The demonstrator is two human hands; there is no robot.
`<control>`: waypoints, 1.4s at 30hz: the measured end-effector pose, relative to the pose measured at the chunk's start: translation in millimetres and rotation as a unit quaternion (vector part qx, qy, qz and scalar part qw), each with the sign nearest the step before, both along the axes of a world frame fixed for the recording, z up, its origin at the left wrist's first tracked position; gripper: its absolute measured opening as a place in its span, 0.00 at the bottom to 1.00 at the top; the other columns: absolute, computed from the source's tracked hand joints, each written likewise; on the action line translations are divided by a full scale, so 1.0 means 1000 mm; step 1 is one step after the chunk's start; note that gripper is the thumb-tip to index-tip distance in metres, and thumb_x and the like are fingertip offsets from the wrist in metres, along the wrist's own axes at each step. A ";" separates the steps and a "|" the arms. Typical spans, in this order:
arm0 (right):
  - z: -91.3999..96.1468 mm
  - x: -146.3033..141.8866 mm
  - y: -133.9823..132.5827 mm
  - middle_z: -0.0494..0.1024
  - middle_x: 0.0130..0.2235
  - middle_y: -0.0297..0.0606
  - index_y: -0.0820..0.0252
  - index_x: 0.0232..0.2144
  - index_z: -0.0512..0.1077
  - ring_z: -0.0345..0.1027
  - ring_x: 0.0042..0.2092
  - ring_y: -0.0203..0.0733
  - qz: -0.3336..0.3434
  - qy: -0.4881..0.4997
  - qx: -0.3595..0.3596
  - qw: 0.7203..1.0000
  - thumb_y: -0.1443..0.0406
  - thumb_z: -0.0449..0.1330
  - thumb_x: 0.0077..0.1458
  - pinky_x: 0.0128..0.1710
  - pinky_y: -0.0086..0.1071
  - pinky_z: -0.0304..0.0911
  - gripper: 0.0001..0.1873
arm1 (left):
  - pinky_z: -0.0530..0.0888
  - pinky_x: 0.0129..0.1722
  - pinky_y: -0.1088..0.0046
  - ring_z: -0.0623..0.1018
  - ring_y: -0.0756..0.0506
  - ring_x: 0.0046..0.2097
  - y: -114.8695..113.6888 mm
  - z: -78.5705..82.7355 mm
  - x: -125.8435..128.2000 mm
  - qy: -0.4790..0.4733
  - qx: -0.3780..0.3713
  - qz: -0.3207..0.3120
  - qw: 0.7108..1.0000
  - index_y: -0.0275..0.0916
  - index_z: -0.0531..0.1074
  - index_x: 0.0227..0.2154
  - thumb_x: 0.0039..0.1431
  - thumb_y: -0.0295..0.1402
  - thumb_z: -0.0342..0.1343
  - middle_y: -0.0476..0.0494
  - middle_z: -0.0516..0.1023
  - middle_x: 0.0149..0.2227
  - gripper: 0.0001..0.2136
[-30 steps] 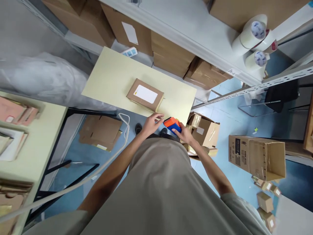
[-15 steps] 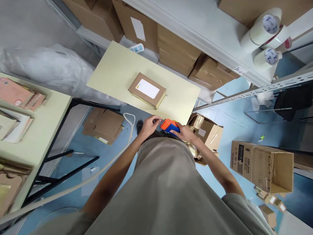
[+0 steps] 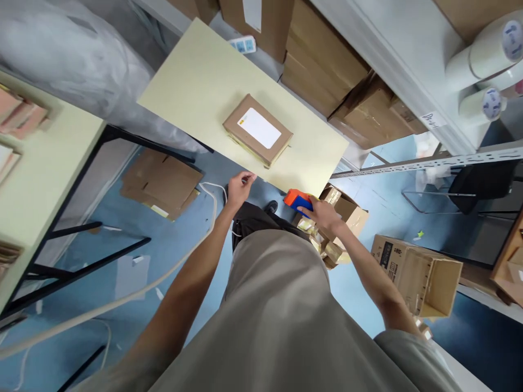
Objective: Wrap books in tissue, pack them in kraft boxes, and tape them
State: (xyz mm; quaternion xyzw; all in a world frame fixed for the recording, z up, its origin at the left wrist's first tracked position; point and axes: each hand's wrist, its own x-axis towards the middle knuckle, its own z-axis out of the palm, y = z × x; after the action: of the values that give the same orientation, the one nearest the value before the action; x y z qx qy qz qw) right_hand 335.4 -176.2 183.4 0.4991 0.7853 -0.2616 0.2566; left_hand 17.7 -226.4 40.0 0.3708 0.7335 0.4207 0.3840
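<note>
My right hand (image 3: 324, 214) grips an orange and blue tape dispenser (image 3: 298, 199) just off the near edge of the pale yellow table (image 3: 196, 90). My left hand (image 3: 239, 186) hovers apart from it by the same edge, fingers curled and pinched together; what they hold, if anything, is too small to make out. A flat brown cardboard parcel (image 3: 257, 128) with a white label lies on the table beyond both hands.
Metal shelving (image 3: 368, 65) behind the table holds stacked cartons and tape rolls (image 3: 486, 49). Open cartons (image 3: 417, 272) and flattened cardboard (image 3: 159, 182) lie on the blue floor. A second table (image 3: 36, 179) stands at left. A white power strip (image 3: 243, 44) sits behind the table.
My hands have separated: the left has let go of the dispenser and moved left, the right carries it slightly right. The view has shifted so the table appears closer.
</note>
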 end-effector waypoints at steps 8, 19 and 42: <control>-0.047 -0.042 0.009 0.86 0.50 0.58 0.63 0.63 0.67 0.83 0.53 0.62 -0.077 -0.033 0.049 0.995 0.38 0.52 0.75 0.49 0.40 0.70 0.36 | 0.76 0.49 0.69 0.81 0.43 0.42 0.063 -0.030 -0.013 0.031 0.023 0.001 0.999 0.38 0.80 0.37 0.66 0.33 0.61 0.40 0.85 0.41 0.05; -0.060 -0.062 -0.010 0.85 0.51 0.59 0.64 0.63 0.66 0.83 0.56 0.61 -0.142 -0.067 0.056 0.986 0.40 0.51 0.75 0.49 0.40 0.72 0.36 | 0.75 0.52 0.64 0.81 0.40 0.42 0.068 -0.020 -0.019 0.067 0.000 -0.039 0.997 0.39 0.82 0.40 0.67 0.37 0.62 0.36 0.86 0.43 0.07; -0.066 -0.125 -0.070 0.85 0.52 0.63 0.68 0.60 0.65 0.80 0.57 0.60 -0.291 -0.069 0.101 0.949 0.55 0.53 0.79 0.58 0.42 0.66 0.21 | 0.81 0.61 0.57 0.87 0.36 0.53 0.080 0.028 -0.070 -0.366 -0.255 -0.192 0.874 0.36 0.80 0.40 0.58 0.38 0.71 0.29 0.86 0.47 0.12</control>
State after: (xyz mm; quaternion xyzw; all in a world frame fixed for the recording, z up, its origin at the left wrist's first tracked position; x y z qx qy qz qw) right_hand 210.0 -246.4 117.1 0.7461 0.6085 -0.2095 0.1710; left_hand -52.7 -146.7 67.7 0.2128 0.5364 0.2430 0.7797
